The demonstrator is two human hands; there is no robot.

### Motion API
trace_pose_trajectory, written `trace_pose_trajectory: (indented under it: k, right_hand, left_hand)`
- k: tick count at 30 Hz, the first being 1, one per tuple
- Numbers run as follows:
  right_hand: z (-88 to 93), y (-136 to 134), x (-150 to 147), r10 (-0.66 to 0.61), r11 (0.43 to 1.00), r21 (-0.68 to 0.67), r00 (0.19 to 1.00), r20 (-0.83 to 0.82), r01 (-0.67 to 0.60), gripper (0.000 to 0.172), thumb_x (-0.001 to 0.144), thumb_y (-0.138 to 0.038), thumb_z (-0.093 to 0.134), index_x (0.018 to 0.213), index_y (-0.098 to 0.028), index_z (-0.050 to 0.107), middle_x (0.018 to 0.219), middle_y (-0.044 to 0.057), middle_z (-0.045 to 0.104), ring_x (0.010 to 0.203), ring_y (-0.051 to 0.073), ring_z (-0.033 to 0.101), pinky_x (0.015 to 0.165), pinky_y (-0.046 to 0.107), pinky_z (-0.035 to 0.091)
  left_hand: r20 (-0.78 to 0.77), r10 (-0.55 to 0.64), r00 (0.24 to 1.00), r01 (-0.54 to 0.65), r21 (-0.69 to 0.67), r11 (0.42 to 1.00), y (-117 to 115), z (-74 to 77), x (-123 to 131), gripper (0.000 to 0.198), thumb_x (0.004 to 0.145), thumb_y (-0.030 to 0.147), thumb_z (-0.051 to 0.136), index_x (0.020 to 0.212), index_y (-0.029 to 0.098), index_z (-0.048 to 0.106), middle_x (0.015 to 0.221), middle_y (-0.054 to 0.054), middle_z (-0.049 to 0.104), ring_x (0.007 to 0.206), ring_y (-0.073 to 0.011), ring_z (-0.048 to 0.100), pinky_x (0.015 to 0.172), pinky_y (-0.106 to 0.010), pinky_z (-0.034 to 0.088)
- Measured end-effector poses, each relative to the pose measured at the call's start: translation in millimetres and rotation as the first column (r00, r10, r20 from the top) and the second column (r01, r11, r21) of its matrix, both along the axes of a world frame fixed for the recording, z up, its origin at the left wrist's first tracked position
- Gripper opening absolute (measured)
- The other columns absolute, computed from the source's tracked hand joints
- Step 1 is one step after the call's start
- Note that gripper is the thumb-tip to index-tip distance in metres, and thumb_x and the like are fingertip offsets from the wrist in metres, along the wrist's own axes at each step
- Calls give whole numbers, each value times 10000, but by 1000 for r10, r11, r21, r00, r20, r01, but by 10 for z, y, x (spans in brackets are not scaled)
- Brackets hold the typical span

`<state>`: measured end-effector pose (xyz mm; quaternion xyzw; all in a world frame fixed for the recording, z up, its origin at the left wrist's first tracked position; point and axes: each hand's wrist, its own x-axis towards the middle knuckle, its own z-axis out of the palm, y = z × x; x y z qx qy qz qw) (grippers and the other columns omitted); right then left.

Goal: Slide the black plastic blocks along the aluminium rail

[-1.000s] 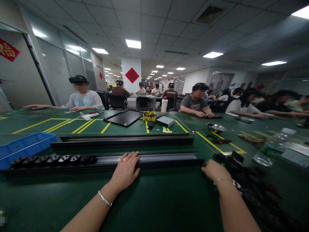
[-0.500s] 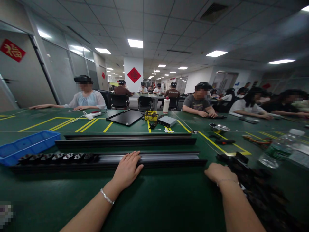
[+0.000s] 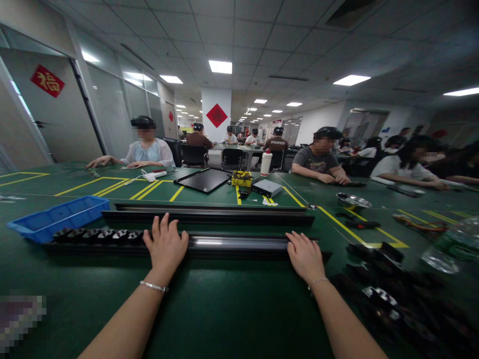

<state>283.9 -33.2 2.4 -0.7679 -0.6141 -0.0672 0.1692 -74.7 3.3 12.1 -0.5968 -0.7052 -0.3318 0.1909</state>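
Observation:
My left hand rests over the near black channel, fingers spread, beside a row of several black socket-like modules set in its left part. My right hand lies across the same channel close to its right end. Its fingers reach over the channel, nothing shows in them, and its thumb is hidden. A bare grey strip runs inside the channel between both hands. Behind it, roughly parallel, lies a second long black channel. To the right of my right hand is a loose heap of black parts.
A blue plastic bin stands at the left end of the channels. Farther back are a black flat panel, a grey box, a metal bowl and a bottle at right. Other people sit around the green table.
My right hand has moved left from beside the heap onto the channel's right end. My left hand has shifted left along the channel to the modules, its fingers spreading. The view has turned slightly left.

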Motion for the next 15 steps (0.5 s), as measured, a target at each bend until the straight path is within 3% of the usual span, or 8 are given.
trace_pose_trajectory:
  k: [4,8,15]
  right_hand:
    - [39,-8,-12,-3,1000,7,1000,-12,3,465,878,-332,263,1245,-280,543,1361,-12,483,1293,194,342,1076,427,192]
    - [47,-12,-20,10,1000,-2,1000,-11,-10,473,880,-341,254,1251,-270,538,1356,-3,488,1294,198,340,1070,424,202]
    - [61,-21,-19,20,1000,-9,1000,-8,-20,485,885,-348,236,1261,-257,529,1354,3,489,1291,203,340,1065,429,209]
  left_hand:
    - [100,119,988,-116,-31,993,29,-28,-126,501,810,320,401,1270,125,427,1430,-168,360,1355,-335,217,1038,-609,212]
    - [155,121,980,-112,-64,992,44,-36,-162,535,805,336,392,1289,110,390,1404,-185,385,1322,-329,288,1019,-544,296]
    - [192,121,974,-111,-63,992,23,1,-149,577,796,348,396,1305,81,348,1427,-223,314,1336,-350,245,1023,-536,302]
